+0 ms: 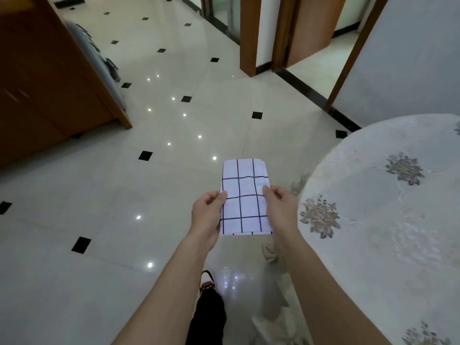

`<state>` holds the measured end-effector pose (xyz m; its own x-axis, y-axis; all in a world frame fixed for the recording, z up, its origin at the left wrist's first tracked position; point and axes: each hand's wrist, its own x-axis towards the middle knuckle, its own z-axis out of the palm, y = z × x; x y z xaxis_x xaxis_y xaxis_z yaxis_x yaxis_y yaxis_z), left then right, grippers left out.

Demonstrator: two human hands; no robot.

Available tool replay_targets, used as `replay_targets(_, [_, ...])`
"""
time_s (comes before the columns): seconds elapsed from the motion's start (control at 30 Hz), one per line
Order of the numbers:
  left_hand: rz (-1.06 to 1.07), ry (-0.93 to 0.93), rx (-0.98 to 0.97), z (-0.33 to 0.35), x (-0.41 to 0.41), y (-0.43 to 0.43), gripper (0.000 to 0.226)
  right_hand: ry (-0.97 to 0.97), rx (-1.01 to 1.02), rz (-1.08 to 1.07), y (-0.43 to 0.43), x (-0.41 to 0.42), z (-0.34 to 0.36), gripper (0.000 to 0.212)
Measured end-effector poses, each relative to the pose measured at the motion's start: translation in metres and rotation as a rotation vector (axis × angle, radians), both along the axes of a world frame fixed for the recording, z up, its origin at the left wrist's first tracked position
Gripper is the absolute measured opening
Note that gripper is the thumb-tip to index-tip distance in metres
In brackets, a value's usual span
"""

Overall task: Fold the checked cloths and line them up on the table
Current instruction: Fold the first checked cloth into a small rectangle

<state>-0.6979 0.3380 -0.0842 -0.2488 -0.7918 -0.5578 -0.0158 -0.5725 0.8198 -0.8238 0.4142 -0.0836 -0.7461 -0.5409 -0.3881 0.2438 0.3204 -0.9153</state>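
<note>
A white cloth with a dark checked grid (245,197) is folded into a narrow rectangle and held flat in the air above the floor, left of the table. My left hand (207,215) grips its left edge, thumb on top. My right hand (281,207) grips its right edge in the same way. The round table (388,220), covered with a pale flowered tablecloth, fills the right side. No other checked cloth is in view.
A glossy tiled floor (149,195) with small black squares spreads ahead. A wooden cabinet (49,83) stands at the left, and door frames (249,46) at the back. My leg and shoe (207,295) show below my arms.
</note>
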Motion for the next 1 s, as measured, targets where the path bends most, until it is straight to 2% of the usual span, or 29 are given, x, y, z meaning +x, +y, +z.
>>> replay_targets(0.23, [-0.057,-0.027,0.026,0.001,0.006,-0.129,0.014,0.015,0.036,-0.053,-0.123,0.01,0.003,0.021])
replay_targets(0.53, [-0.122,-0.033,0.036,0.001,-0.045,-0.229,0.014,-0.008,0.026,-0.149,-0.213,-0.031,0.0,0.02])
replay_targets(0.77, [-0.215,-0.048,0.018,-0.002,-0.143,-0.304,0.012,-0.045,-0.011,-0.282,-0.277,-0.118,-0.01,0.021])
replay_targets(1.0, [-0.339,-0.085,-0.025,0.008,-0.292,-0.373,0.017,-0.082,-0.062,-0.413,-0.335,-0.252,-0.009,0.02])
